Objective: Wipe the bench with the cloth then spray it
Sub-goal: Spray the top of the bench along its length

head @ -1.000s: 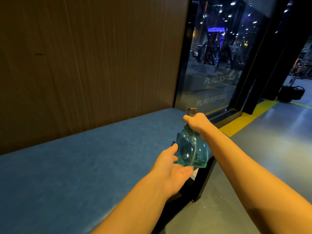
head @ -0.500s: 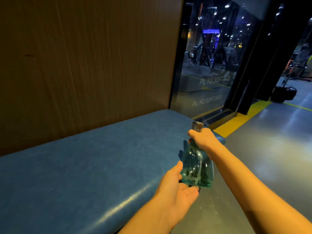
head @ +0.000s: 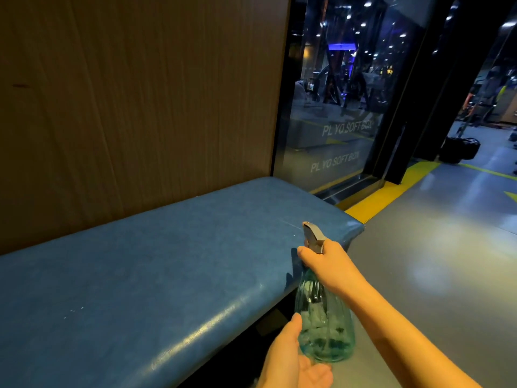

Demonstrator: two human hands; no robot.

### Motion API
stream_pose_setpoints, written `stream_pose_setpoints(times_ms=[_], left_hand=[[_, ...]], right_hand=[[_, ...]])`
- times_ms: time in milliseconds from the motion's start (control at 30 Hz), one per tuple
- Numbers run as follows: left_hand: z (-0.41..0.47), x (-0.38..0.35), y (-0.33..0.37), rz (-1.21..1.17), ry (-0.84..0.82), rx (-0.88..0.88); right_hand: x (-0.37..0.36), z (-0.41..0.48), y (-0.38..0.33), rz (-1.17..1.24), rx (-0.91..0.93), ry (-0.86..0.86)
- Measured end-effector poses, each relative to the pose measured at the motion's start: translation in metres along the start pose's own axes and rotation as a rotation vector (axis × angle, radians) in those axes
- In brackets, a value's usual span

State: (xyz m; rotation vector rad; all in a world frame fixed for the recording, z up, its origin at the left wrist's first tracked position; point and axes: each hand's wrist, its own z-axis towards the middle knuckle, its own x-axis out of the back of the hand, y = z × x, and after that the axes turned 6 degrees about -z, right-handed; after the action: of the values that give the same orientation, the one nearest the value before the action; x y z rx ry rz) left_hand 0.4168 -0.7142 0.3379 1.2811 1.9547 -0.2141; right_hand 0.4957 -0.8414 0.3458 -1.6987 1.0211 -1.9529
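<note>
Grips: the right grip (head: 328, 264) is curled round the neck of the teal spray bottle (head: 324, 329), just under its grey trigger head (head: 313, 236). The left grip (head: 296, 362) lies loose, palm up, just beneath the bottle's base; contact unclear. Bottle upright, held off the front edge of the blue padded tabletop (head: 140, 275), nozzle toward it. Wood-panel wall (head: 140, 93) behind.

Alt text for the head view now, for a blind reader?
The right hand grips a teal spray bottle by its neck, nozzle toward the blue bench; the open left hand is by its base.
</note>
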Motion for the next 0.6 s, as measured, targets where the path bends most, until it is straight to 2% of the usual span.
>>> stream_pose_setpoints(times_ms=[167,400,600], left_hand=[[0.01,-0.003,-0.006,0.053,-0.021,-0.023],[0.023,-0.015,0.003,0.113,-0.092,-0.175],[0.027,-0.017,0.008,0.11,-0.131,-0.185]], right_hand=[[0.008,0.001,0.007,0.016,-0.045,0.023],[0.027,0.031,0.025,0.123,-0.211,0.175],[0.029,0.043,0.033,0.098,-0.27,0.218]])
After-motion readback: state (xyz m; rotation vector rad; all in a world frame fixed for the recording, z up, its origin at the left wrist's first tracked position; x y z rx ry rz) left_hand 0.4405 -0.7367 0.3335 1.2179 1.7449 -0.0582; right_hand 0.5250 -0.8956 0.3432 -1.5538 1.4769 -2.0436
